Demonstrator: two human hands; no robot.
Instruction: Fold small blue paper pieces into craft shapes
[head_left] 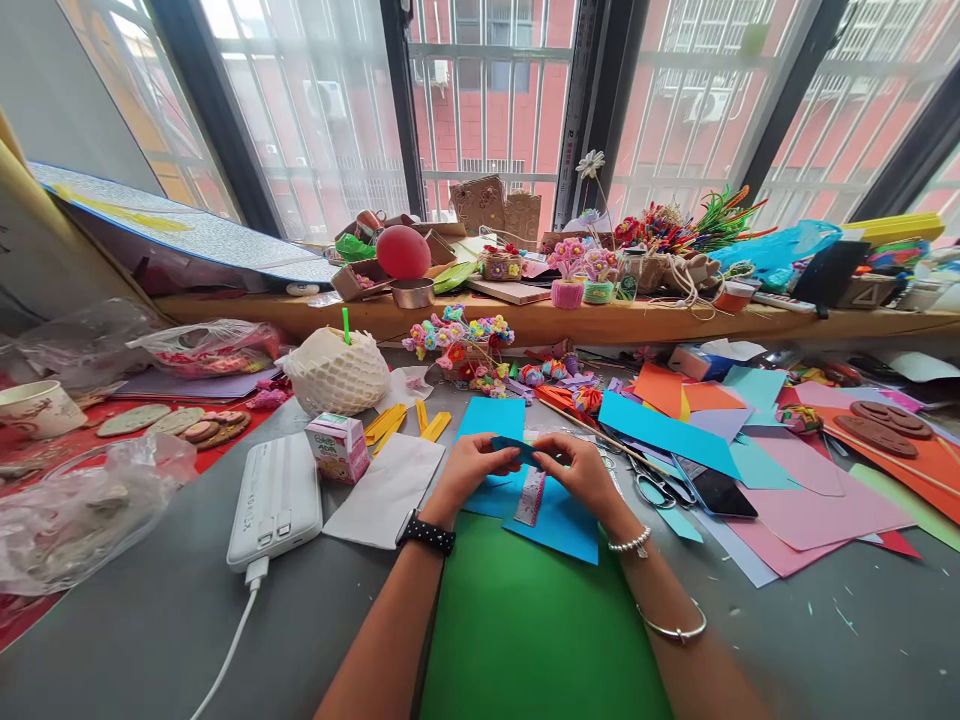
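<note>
Between my two hands is a small folded strip of blue paper point(514, 448), pinched at its ends. My left hand point(480, 468) closes its thumb and fingers on the left end. On the right end, the thumb and fingers of my right hand point(574, 468) are pressed together. Below them lie blue paper sheets point(574, 530) on a green board point(540, 630). A short patterned ruler-like strip point(531, 498) rests on the blue paper, partly under my hands. Another blue sheet point(495, 412) lies just beyond my left hand.
Scissors point(654, 484) and a dark phone point(716, 488) lie right of my hands, beside scattered coloured paper point(814, 490). To the left are a white power bank point(276, 500) with a cable, a drink carton point(337, 447), a white napkin point(388, 490) and a netted coconut point(337, 375).
</note>
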